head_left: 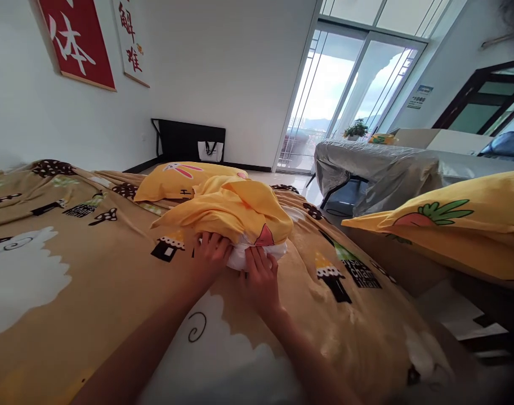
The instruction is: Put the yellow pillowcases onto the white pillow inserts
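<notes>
A white pillow [240, 257] lies on the bed, partly inside a rumpled yellow pillowcase [235, 211] with a pink print. My left hand [211, 254] grips the open edge of the pillowcase at the pillow's left end. My right hand [260, 275] pinches the white pillow and the case's edge on the right. Both arms reach forward over the tan blanket [92, 264].
A second yellow pillow with a rabbit print [184, 177] lies behind. Another yellow pillow with a carrot print [459, 225] sits at the right. A grey covered table [379, 169] stands near the glass doors. A black folded table [184, 140] leans on the wall.
</notes>
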Demonstrator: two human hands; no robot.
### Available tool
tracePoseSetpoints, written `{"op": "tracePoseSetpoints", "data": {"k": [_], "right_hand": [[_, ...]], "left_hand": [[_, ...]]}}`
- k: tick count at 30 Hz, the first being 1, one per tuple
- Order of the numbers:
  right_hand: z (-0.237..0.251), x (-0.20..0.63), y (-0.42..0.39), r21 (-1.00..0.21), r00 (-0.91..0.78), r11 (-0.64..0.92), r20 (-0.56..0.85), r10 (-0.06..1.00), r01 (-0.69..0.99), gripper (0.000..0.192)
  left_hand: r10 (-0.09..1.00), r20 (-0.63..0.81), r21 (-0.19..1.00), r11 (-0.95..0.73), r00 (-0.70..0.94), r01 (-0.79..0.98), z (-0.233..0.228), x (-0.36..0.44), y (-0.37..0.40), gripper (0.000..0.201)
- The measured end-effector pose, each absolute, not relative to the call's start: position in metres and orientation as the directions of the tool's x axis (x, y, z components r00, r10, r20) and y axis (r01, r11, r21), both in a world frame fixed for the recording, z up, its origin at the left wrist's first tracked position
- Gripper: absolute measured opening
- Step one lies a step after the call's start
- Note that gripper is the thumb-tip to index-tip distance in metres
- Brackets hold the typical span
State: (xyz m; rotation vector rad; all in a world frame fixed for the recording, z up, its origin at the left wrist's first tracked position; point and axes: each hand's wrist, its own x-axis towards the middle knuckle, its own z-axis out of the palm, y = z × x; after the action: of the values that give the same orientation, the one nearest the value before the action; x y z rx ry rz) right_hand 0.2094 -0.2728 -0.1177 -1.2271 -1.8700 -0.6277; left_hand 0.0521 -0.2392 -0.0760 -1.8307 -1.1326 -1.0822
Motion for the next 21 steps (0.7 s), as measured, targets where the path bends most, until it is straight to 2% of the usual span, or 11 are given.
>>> {"op": "tracePoseSetpoints", "data": {"k": [4,11,16,21], "right_hand": [[-0.112,0.211,-0.284,0.012,-0.266,0.447,0.818,0.511,0.895,0.050],[-0.116,0.211,-0.292,0.061,-0.304,0.452,0.818,0.488,0.890,0.056],[-0.126,0.215,-0.272,0.143,-0.369,0.396,0.721,0.587,0.907,0.052],[-0.128,0.208,-0.250,0.112,-0.311,0.328,0.690,0.653,0.938,0.046]], "left_hand": [[0.286,0.926,-0.148,-0.320,0.245,0.936,-0.076,0.061,-0.234,0.010],[0.232,0.946,-0.120,-0.395,0.225,0.911,-0.072,0.071,-0.227,0.013],[0.287,0.938,-0.040,-0.473,0.196,0.880,-0.075,0.069,-0.227,0.013],[0.303,0.930,-0.029,-0.506,0.209,0.862,-0.078,0.067,-0.230,0.014]]}}
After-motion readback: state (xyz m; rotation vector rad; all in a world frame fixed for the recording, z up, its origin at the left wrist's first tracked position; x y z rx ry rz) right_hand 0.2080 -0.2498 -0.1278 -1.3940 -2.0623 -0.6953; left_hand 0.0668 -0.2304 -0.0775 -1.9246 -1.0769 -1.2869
